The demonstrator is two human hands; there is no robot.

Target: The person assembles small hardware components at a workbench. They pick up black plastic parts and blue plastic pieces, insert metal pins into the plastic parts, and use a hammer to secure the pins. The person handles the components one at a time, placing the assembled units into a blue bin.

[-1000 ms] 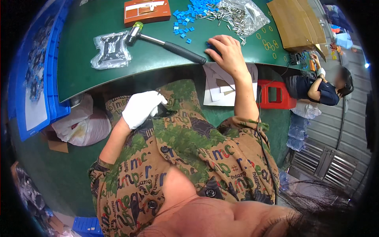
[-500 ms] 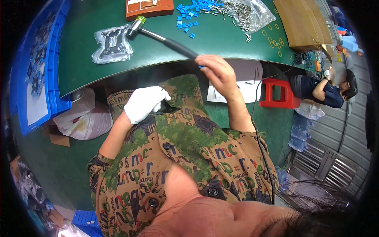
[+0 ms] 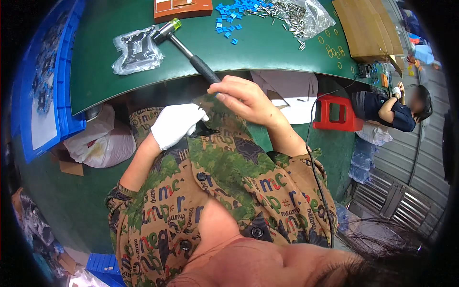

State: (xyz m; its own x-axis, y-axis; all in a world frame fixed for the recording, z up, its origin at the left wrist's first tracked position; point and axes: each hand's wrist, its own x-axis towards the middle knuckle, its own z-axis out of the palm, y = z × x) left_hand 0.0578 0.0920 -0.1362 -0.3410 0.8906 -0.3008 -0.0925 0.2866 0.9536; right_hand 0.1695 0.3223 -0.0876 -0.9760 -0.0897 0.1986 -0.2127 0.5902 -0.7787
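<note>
My right hand point(image 3: 241, 100), bare, is closed on the handle end of a hammer point(image 3: 201, 67). The hammer has a black grip, a metal shaft, one clear yellow-green face and one black face. Its head is over the table beside a clear plastic bag of black parts point(image 3: 137, 51). A bit of blue shows at the fingers of this hand, too small to name. My left hand point(image 3: 174, 125), in a white glove, is closed near my lap on a small black part point(image 3: 204, 129); the fingers hide most of it.
On the green table point(image 3: 267, 52) lie blue clips point(image 3: 234, 41), metal pins point(image 3: 292, 21), yellow rings point(image 3: 334, 51), an orange box point(image 3: 183, 9) and a cardboard box point(image 3: 366, 28). A blue crate point(image 3: 60, 86) stands left. A red stool point(image 3: 336, 114) and another person point(image 3: 397, 112) are right.
My right hand has moved left and toward me with the hammer's handle end, so the hammer now points more toward my body. The left hand stays in place.
</note>
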